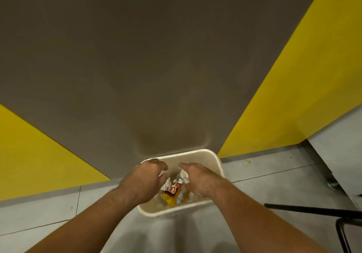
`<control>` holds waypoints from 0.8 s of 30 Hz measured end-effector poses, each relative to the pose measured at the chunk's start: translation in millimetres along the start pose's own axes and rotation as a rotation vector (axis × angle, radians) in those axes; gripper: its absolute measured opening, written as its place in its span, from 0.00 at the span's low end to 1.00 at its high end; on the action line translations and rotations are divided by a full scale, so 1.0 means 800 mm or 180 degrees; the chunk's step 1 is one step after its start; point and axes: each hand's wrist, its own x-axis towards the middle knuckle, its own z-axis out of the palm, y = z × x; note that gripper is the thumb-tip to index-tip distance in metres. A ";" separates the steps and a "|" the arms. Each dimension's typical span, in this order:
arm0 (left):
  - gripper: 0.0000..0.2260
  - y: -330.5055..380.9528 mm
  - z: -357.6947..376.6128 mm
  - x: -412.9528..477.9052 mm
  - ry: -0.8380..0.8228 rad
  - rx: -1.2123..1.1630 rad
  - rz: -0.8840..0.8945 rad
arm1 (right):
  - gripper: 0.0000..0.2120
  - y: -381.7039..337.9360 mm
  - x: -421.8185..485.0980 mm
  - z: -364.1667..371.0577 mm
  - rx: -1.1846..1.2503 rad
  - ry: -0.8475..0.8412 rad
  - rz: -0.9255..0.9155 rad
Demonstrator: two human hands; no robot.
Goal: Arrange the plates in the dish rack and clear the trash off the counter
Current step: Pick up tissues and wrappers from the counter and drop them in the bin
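Your two hands hang over one cream bin (156,212) at the far brown wall (176,57). Your left hand (144,181) is loosely curled, holding nothing; the right hand (197,180) hides its fingers, so its grip cannot be told. Inside the bin lie one yellow wrapper (172,193) and one foil scrap (178,179).

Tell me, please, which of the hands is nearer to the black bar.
Right. The right hand is over the bin, on the side facing the black bar; the left hand is over its far side.

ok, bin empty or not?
Not empty: yellow wrappers and foil lie inside the bin, visible between the left hand and right hand above it.
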 end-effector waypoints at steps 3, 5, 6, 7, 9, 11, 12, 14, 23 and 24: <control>0.14 0.013 -0.021 -0.005 -0.0072 0.0028 -0.0007 | 0.25 0.000 -0.037 -0.037 0.0081 0.0278 -0.0094; 0.14 0.029 -0.050 -0.016 -0.0052 0.0021 0.0029 | 0.19 -0.005 -0.072 -0.073 -0.0021 0.0426 -0.0158; 0.13 0.039 -0.070 -0.023 -0.0003 -0.0007 0.0055 | 0.18 -0.011 -0.092 -0.093 -0.0036 0.0502 -0.0179; 0.13 0.049 -0.091 -0.030 0.0075 -0.0037 0.0110 | 0.17 -0.019 -0.114 -0.114 -0.0021 0.0564 -0.0195; 0.14 0.075 -0.143 -0.048 0.0184 -0.0049 0.0212 | 0.15 -0.041 -0.157 -0.156 0.0001 0.0669 -0.0303; 0.17 0.106 -0.200 -0.070 0.0270 -0.0023 0.0314 | 0.14 -0.068 -0.204 -0.199 0.0016 0.0786 -0.0433; 0.18 0.123 -0.231 -0.082 0.0323 0.0008 0.0326 | 0.14 -0.082 -0.228 -0.221 0.0046 0.0841 -0.0482; 0.19 0.150 -0.291 -0.104 0.0480 0.0111 0.0367 | 0.16 -0.110 -0.276 -0.263 0.0043 0.0966 -0.0582; 0.20 0.265 -0.533 -0.215 0.0899 0.0068 0.0786 | 0.19 -0.207 -0.474 -0.433 0.0078 0.1313 -0.0678; 0.19 0.283 -0.578 -0.232 0.0953 0.0091 0.0790 | 0.18 -0.226 -0.511 -0.468 0.0093 0.1398 -0.0594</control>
